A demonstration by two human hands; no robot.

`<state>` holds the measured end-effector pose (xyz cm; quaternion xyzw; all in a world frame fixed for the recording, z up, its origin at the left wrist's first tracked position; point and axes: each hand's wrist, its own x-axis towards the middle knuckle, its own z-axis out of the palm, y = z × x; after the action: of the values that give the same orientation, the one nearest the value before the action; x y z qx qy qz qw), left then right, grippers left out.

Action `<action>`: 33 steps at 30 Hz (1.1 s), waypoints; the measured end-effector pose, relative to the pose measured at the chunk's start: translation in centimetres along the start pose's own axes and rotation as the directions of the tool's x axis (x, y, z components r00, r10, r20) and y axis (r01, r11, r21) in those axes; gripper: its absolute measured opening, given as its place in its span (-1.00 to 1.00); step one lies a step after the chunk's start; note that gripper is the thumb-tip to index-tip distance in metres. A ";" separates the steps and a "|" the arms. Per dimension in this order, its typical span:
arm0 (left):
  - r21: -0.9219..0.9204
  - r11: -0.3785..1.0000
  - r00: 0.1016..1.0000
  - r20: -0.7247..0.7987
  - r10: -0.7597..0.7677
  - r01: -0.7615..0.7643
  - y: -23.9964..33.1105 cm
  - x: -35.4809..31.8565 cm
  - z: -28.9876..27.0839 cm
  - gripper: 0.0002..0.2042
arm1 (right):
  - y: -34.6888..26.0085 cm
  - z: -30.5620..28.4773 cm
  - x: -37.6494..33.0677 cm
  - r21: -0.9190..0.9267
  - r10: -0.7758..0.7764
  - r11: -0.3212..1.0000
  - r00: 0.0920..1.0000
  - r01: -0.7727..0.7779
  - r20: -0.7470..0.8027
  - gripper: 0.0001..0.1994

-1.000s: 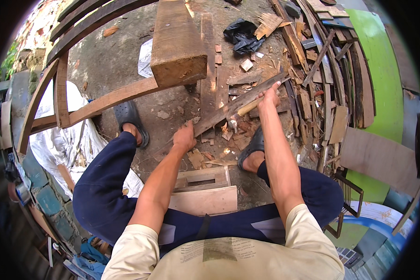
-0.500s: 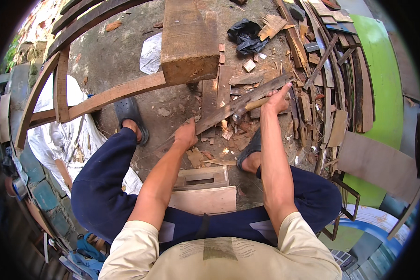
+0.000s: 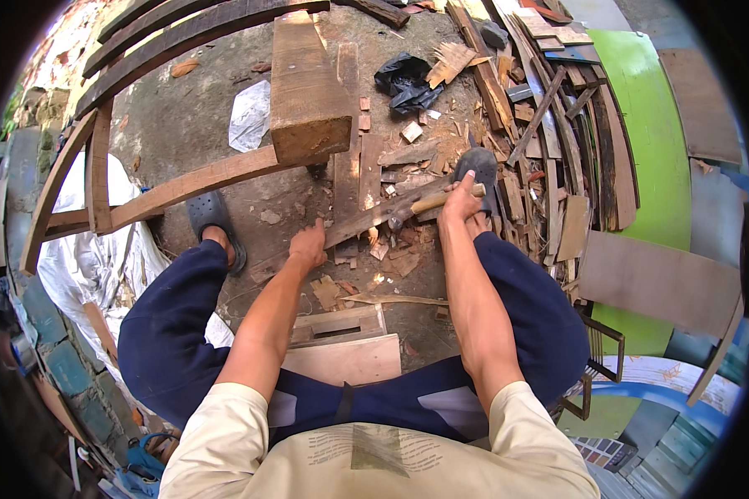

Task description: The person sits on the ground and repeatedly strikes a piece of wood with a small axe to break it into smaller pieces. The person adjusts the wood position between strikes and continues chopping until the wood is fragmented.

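Right hand (image 3: 459, 205) is wrapped round the hammer (image 3: 424, 205), left hand (image 3: 309, 244) clamped on the plank (image 3: 359, 223) slanting between the feet. Those loose scraps (image 3: 404, 264) underneath could make it skid (fingers, beware!) under a blow.

Covered grip, lost plank end, cropped slats
The right hand (image 3: 460, 200) covers part of the handle of the tool (image 3: 427, 204), whose dark head is too small to tell, perhaps a hammer's. Some fingers of the left hand (image 3: 308, 243) are hidden against the plank (image 3: 366, 221); its far end disappears behind the right hand and right shoe (image 3: 476, 164). Along the right edge of the floor (image 3: 183, 116), the wood pile (image 3: 538, 116) conceals its lower layers. The picture's top edge crops the upper slats (image 3: 144, 33).
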<state>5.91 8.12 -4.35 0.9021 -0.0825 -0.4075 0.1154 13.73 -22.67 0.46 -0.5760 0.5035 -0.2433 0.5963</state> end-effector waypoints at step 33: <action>0.175 0.983 0.944 -0.331 -0.001 0.063 -1.8 -4.5 3.6 -0.11 | 0.4 -2.5 -2.1 0.157 0.301 0.933 0.942 -0.324 0.151 -0.69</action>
<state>0.34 10.44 -3.97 0.9654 -0.0844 -0.2438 0.0376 10.59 -21.90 1.18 -0.4464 0.5266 -0.1533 0.7070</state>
